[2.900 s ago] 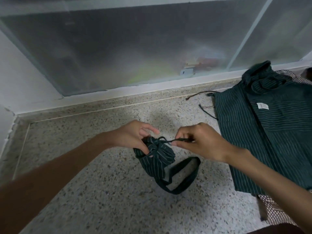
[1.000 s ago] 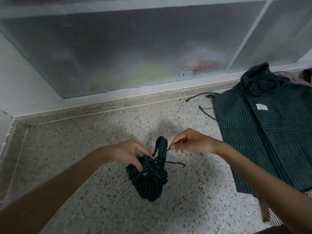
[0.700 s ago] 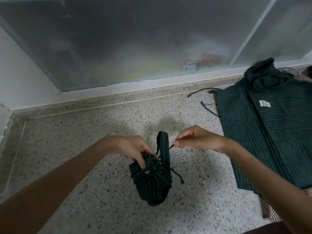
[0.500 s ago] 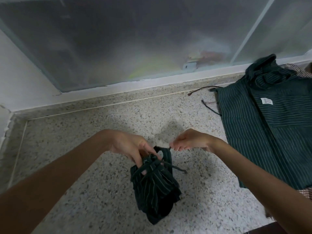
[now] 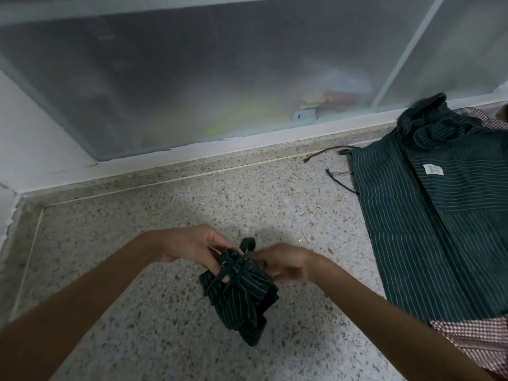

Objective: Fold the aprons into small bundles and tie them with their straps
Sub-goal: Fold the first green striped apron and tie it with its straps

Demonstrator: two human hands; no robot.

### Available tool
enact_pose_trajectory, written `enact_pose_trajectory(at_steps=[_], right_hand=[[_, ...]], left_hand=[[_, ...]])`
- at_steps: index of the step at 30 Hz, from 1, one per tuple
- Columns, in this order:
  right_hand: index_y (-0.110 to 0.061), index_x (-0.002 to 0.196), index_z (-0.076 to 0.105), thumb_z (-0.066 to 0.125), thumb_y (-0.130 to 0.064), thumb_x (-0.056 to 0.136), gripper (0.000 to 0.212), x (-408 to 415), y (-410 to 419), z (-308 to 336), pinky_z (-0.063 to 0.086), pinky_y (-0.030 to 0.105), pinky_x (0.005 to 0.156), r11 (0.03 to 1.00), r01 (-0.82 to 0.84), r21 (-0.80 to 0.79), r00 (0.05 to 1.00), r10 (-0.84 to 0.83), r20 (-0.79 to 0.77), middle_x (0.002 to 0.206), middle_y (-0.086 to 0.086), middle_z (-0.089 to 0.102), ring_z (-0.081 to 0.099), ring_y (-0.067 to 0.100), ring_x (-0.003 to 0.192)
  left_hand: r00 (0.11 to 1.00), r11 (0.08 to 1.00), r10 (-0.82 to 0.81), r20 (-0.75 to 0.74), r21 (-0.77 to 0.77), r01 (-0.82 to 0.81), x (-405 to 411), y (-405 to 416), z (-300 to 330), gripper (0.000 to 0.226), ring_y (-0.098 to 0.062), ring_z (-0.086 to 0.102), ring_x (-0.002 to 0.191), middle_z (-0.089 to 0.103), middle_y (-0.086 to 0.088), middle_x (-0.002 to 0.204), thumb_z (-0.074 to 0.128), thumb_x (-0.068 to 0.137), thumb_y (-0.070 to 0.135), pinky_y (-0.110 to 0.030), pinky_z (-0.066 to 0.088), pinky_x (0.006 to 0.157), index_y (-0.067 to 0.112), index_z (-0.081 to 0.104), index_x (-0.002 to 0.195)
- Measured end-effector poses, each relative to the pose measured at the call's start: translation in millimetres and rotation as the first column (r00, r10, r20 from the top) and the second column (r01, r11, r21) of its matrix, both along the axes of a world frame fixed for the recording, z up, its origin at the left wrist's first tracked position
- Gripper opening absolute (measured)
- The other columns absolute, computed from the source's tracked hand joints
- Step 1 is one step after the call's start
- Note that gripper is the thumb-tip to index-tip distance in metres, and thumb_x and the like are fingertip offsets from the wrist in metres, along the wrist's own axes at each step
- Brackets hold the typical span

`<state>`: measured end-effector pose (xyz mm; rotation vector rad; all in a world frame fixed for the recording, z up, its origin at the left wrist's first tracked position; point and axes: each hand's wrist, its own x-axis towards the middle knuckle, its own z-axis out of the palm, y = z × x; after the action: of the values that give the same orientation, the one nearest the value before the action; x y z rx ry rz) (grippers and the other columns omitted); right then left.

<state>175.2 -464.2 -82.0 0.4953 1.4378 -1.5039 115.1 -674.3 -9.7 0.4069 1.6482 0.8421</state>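
Observation:
A dark green pinstriped apron is rolled into a small bundle (image 5: 242, 295) on the speckled stone counter (image 5: 165, 215), with thin straps wound around its top. My left hand (image 5: 192, 247) grips the upper left of the bundle, thumb pressed on the straps. My right hand (image 5: 283, 261) is blurred, its fingers at the bundle's top right by the strap; what they pinch is unclear. A short dark loop (image 5: 247, 243) sticks up between the hands.
A second green pinstriped apron (image 5: 439, 229) lies flat at the right, its thin straps (image 5: 324, 156) trailing left. A red checked cloth (image 5: 472, 336) lies under it. A frosted window (image 5: 220, 72) and white sill run along the back.
My right hand has come down from a raised strap pull to the bundle's top. The wide loop that stood up now shows only as a short stub. The bundle lies lower and flatter.

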Motion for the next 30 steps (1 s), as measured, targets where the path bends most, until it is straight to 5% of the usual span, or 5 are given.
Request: enact_pose_trajectory(at_steps=[5, 8, 12, 23, 30], right_hand=[[-0.012, 0.101, 0.059, 0.057, -0.025, 0.091, 0.016, -6.0, 57.9, 14.5, 0.053, 0.030, 0.079, 0.730, 0.624, -0.280, 0.762, -0.647, 0.013, 0.089, 0.002, 0.069, 0.067, 0.015, 0.082], [-0.014, 0.111, 0.059, 0.060, -0.024, 0.090, 0.023, 7.1, 68.6, 21.5, 0.050, 0.023, 0.078, 0.937, 0.332, 0.110, 0.913, -0.289, -0.287, 0.102, 0.003, 0.070, 0.066, 0.015, 0.090], [-0.024, 0.126, 0.048, 0.071, -0.014, 0.082, 0.051, 13.3, 34.2, 28.9, 0.048, 0.012, 0.067, 0.959, 0.187, 0.214, 0.786, -0.016, -0.618, 0.122, -0.010, 0.054, 0.063, 0.015, 0.087], [-0.016, 0.089, 0.076, 0.074, -0.012, 0.078, 0.012, 15.8, 44.0, 45.2, 0.045, 0.010, 0.055, 0.897, 0.128, 0.424, 0.422, 0.337, -0.841, 0.063, -0.016, 0.067, 0.061, 0.002, 0.052], [-0.016, 0.124, 0.057, 0.070, -0.021, 0.083, 0.043, 17.2, 102.7, 47.9, 0.048, 0.013, 0.060, 0.359, -0.666, 0.654, 0.575, 0.805, 0.144, 0.117, 0.006, 0.064, 0.065, 0.005, 0.074]], left_hand=[[0.982, 0.996, 0.071, -0.176, 0.064, -0.061, 9.4, -8.0, -18.8, 0.049, 0.000, 0.066, 0.093, 0.072, 0.015, 0.096, 0.079, 0.066, -0.004, -0.013, 0.048, 0.081, 0.026, 0.071, 0.104], [0.853, 0.993, 0.069, -0.517, 0.121, -0.007, 22.3, -13.5, -31.4, 0.052, 0.002, 0.063, 0.096, 0.068, 0.021, 0.101, 0.083, 0.062, 0.006, -0.020, 0.049, 0.087, 0.037, 0.072, 0.103], [0.600, 0.991, -0.054, -0.798, 0.030, 0.129, 28.3, -16.5, -25.2, 0.046, 0.026, 0.048, 0.092, 0.051, 0.041, 0.103, 0.082, 0.066, 0.028, 0.003, 0.035, 0.074, 0.051, 0.066, 0.101], [0.759, 0.958, 0.284, -0.585, 0.152, -0.241, 19.1, -41.7, -41.5, 0.067, -0.004, 0.064, 0.095, 0.068, 0.026, 0.099, 0.082, 0.060, 0.002, -0.024, 0.051, 0.090, 0.059, 0.065, 0.092], [0.722, 0.912, 0.409, -0.558, 0.267, -0.310, 29.3, -56.5, -48.1, 0.059, 0.006, 0.063, 0.093, 0.068, 0.027, 0.097, 0.085, 0.059, -0.001, -0.004, 0.044, 0.083, 0.049, 0.071, 0.088]])
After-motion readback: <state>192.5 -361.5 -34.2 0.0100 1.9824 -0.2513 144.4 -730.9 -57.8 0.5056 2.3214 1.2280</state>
